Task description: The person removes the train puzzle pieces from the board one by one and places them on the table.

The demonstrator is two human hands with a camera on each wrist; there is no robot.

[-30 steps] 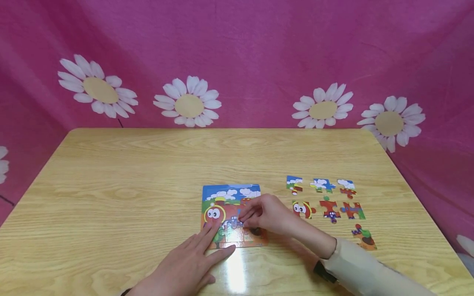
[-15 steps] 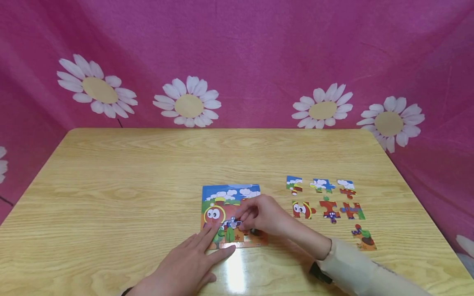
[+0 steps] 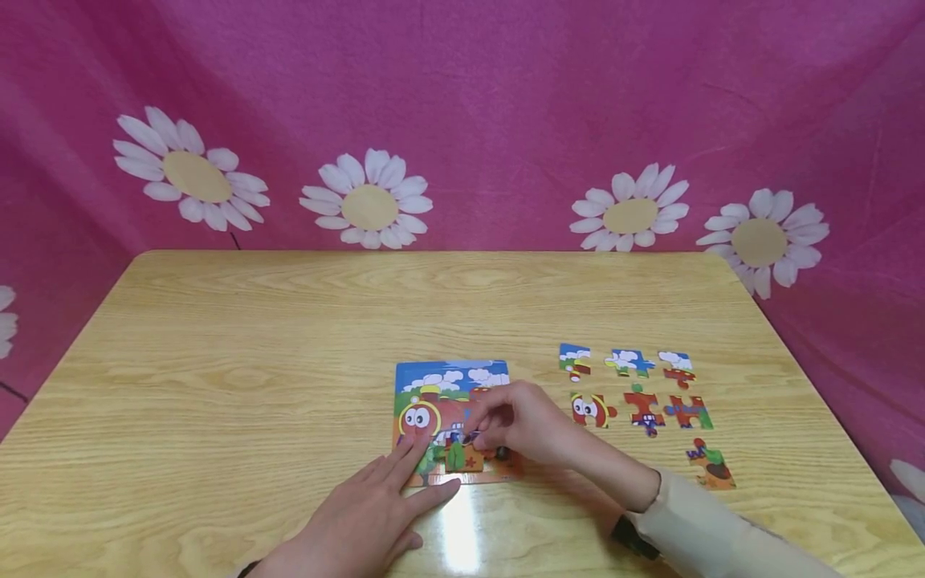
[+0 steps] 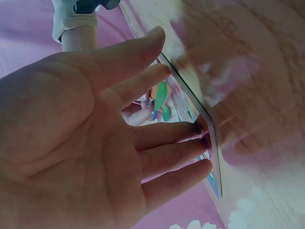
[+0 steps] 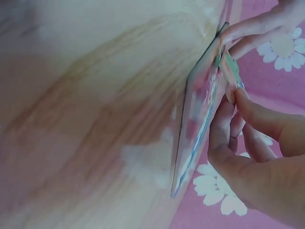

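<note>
A puzzle board (image 3: 415, 372) with a cartoon train picture lies near the table's front. My left hand (image 3: 364, 506) rests its fairly straight fingertips on the board's left part; the left wrist view shows them touching its surface (image 4: 213, 136). Between thumb and fingers, my right hand (image 3: 526, 419) pinches an orange and green puzzle piece (image 3: 462, 459) over the board's lower middle. In the right wrist view that puzzle piece (image 5: 230, 69) is tilted up from the board. My right hand hides part of the board's right side.
Several loose puzzle pieces, among them one with eyes (image 3: 588, 409) and an orange corner piece (image 3: 714, 467), lie spread to the right of the board. The wooden table (image 3: 238, 361) ends at a pink flowered cloth (image 3: 491, 120) behind.
The puzzle piece in my right hand has tilted and shifted slightly right, its green and orange face now showing without glare. My left hand has stayed put.
</note>
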